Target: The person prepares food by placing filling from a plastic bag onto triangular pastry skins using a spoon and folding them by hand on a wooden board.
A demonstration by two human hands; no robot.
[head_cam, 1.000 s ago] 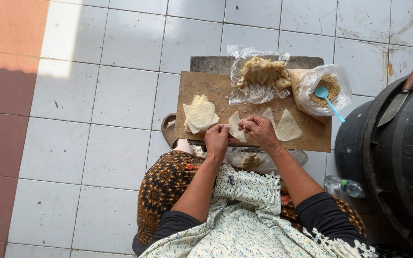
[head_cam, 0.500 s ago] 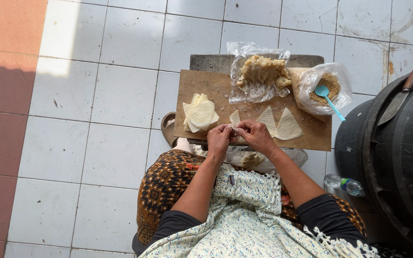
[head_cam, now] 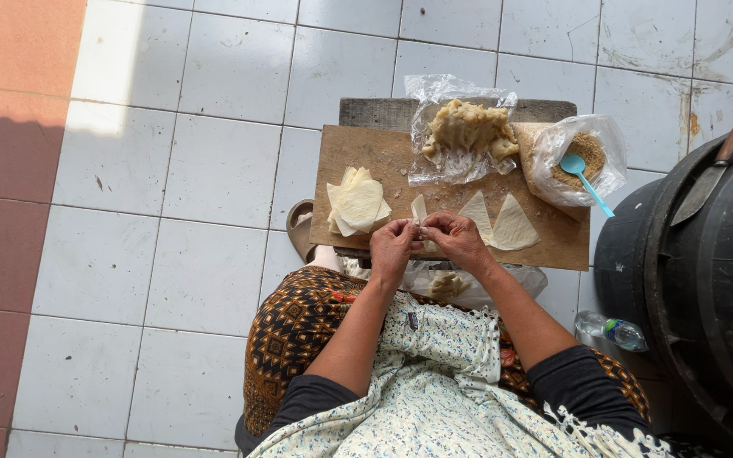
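- Pinching a small pale wrapper [head_cam: 420, 210] between them, the left hand [head_cam: 392, 246] and right hand [head_cam: 458, 240] meet at the 6 o'clock edge of the wooden board [head_cam: 383, 157]; fingers closed on it.
- Stack of wrappers [head_cam: 356, 202] lies at 9 o'clock on the board.
- Two folded triangles [head_cam: 502, 225] rest just beside the right hand, at 3 o'clock.
- Bag of filling [head_cam: 467, 131] sits at 12 o'clock.
- Blue spoon [head_cam: 585, 180] stands in a second bag at 2 o'clock.

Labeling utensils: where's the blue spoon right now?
In the head view, the blue spoon stands in the clear bag of brown filling at the wooden board's right end, beside the black barrel.
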